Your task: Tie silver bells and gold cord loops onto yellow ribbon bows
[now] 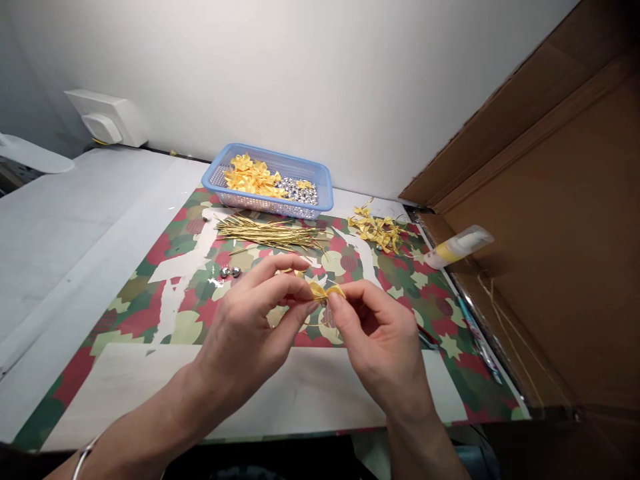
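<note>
Between the fingertips of both hands is a small yellow ribbon flower (319, 291), held above the patterned mat. My left hand (255, 313) pinches its left side with thumb and forefinger. On its other side, my right hand (377, 333) grips a petal, also between thumb and fingers. A thin gold wire shows by the flower, partly covered by the fingers. Beyond the hands lies a bundle of gold wire stems (270, 233). Two silver bells (231, 272) rest to the left of my left hand.
A blue basket (213, 179) at the back holds yellow ribbon flowers (253, 177) and silver bells (300, 191). More wired flowers (377, 230) lie at the right. A glue bottle (459, 247) and pens (479, 340) lie along the right edge, beside a cardboard wall (550, 220).
</note>
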Motion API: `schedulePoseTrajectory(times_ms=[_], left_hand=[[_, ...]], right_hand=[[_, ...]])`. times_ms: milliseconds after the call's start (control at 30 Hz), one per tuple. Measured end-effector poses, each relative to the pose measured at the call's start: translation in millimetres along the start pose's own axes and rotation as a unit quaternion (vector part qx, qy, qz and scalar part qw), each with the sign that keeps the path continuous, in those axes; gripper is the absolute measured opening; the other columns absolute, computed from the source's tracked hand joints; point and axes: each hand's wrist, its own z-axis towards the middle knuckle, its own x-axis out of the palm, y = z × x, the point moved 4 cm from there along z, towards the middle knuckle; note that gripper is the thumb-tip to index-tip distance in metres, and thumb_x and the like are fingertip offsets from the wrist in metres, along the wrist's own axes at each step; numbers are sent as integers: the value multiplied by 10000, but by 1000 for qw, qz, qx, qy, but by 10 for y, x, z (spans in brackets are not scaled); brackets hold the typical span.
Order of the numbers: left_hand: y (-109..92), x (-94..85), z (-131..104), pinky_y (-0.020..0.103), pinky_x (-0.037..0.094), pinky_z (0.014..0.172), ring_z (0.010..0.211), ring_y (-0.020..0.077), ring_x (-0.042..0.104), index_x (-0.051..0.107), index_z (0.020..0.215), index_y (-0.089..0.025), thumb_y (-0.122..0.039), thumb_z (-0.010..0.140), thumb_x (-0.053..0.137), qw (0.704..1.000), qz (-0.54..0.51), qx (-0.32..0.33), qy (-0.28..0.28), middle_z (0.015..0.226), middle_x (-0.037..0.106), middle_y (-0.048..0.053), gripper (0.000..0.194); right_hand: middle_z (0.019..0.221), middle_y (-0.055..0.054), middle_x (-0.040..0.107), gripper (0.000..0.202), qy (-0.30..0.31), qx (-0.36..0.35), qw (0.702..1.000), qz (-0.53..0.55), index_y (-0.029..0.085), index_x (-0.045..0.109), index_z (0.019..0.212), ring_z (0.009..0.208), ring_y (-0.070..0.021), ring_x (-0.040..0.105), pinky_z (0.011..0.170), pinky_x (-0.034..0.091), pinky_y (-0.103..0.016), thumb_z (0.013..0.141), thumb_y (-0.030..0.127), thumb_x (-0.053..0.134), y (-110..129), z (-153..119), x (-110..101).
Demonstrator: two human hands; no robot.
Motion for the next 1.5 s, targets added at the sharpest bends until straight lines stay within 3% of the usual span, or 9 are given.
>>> schedulePoseTrajectory(times_ms=[167,567,833,933,1033,1133,1233,1367,1500], left_hand=[[0,6,7,331,591,785,1082,245,672,635,826,-203,-58,928,631,1000,-2,5,2,1108,671,103,177],[89,30,39,314,625,790,1040,240,702,735,908,-199,-130,926,672,993,-93,-67,19,1092,688,91,95],[47,27,-7,360,593,827,944,216,722,734,973,-206,-26,938,631,995,50,90,-13,1150,674,103,211],[11,40,-27,312,587,758,915,197,728,701,950,-199,14,943,592,990,79,115,-13,1173,657,110,239],[-13,48,-15,286,574,752,1034,221,711,671,921,-205,25,948,562,989,81,122,-10,1128,670,103,256],[8,48,19,300,562,814,1073,221,683,662,913,-200,-17,963,568,996,47,81,7,1125,676,105,212],[65,41,45,316,544,829,1089,232,657,673,887,-198,-95,978,584,999,-27,-16,38,1153,671,105,164],[106,48,45,320,514,742,887,210,643,662,854,-209,-175,995,577,980,-119,-127,100,924,692,53,168],[116,37,38,314,463,662,760,184,580,670,866,-204,-210,997,573,975,-117,-155,106,821,659,26,163]], right_hand=[[657,18,533,197,-8,-19,998,-53,210,630,792,573,-132,464,529,371,-275,976,261,580,7,-1,15],[650,17,532,185,2,-24,998,-61,205,640,797,570,-131,468,529,375,-274,966,251,579,4,-3,13],[668,0,589,185,13,-9,999,-52,205,651,806,583,-140,516,521,403,-265,965,267,579,-7,31,-2],[664,2,583,197,13,-2,999,-49,206,647,798,572,-135,505,511,399,-262,968,274,574,-15,39,-3],[671,3,581,196,13,1,999,-46,206,650,807,582,-136,510,520,403,-263,971,279,571,-19,43,6],[681,5,583,186,15,7,999,-38,207,648,816,595,-137,517,534,409,-265,969,287,579,-27,48,22],[687,7,583,184,23,12,999,-18,205,643,819,602,-136,521,540,411,-266,968,294,583,-35,51,40],[695,9,580,186,33,16,999,8,205,641,829,611,-134,513,548,405,-267,978,300,582,-34,47,37],[746,10,595,160,56,16,998,13,214,659,924,635,-133,511,561,401,-267,1004,323,573,-30,46,11]])
